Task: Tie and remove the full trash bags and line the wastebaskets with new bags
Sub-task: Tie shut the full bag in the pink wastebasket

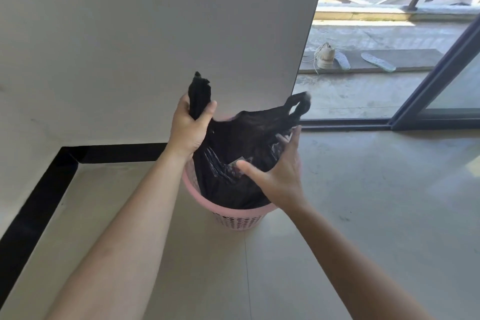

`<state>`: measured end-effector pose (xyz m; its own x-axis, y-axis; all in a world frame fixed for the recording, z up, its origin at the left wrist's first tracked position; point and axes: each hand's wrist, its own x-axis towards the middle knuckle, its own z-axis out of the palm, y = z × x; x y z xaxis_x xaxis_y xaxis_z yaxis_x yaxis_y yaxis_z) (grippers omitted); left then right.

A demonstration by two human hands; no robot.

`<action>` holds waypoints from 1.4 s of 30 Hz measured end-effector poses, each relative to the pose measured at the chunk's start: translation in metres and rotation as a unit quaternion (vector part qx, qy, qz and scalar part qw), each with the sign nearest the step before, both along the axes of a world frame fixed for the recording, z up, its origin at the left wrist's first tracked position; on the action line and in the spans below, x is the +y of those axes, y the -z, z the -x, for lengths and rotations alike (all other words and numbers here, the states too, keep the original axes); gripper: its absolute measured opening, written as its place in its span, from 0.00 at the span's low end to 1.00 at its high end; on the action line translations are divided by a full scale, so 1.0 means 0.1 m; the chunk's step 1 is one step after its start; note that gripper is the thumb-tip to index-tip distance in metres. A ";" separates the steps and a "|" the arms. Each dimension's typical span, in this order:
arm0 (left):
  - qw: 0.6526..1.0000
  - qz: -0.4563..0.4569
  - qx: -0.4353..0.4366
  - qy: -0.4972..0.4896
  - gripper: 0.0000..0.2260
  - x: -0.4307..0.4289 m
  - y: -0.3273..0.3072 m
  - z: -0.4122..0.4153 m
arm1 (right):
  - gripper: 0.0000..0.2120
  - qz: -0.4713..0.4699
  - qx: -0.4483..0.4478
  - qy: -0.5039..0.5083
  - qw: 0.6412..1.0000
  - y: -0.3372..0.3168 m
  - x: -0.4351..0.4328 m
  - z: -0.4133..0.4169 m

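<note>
A pink perforated wastebasket (pixel 235 212) stands on the pale floor near the wall corner. A black trash bag (pixel 241 138) sits inside it, its top pulled up above the rim. My left hand (pixel 188 127) grips the bag's bunched left handle, which sticks up past my fingers. The bag's right handle loop (pixel 298 105) stands free in the air. My right hand (pixel 278 171) hovers over the bag's right side with fingers spread and straight, its fingertips at the bag's edge; whether they touch it is unclear.
A grey wall (pixel 155 34) with a black skirting strip (pixel 39 189) rises behind the basket. To the right, a sliding glass door frame (pixel 428 91) opens onto a balcony with a shoe (pixel 324 57), two insoles and a railing.
</note>
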<state>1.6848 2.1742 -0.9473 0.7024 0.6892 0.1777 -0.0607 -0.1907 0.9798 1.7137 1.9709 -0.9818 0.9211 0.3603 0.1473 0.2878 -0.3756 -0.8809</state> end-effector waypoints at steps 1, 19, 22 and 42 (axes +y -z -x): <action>1.000 -0.003 0.009 -0.007 0.13 -0.01 0.00 0.00 | 0.58 -0.031 0.019 0.007 0.999 0.00 0.00 -0.07; 0.938 0.316 -0.103 -0.100 0.19 0.03 -0.24 0.17 | 0.10 -0.098 0.103 0.117 0.983 0.00 -0.22 -0.86; 0.939 0.312 -0.104 -0.098 0.18 0.03 -0.21 0.19 | 0.16 -0.089 0.131 0.136 0.978 -0.02 -0.24 -0.95; 0.970 0.236 -0.047 -0.033 0.08 -0.07 -0.10 0.01 | 0.16 0.112 -0.068 -0.217 0.967 0.06 0.16 -0.66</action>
<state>1.6840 2.1673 -0.9377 0.6502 0.7523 -0.1061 -0.1577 0.2703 0.9498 1.7795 1.9871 -0.9877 0.6536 0.7457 0.1295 0.5683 -0.3705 -0.7347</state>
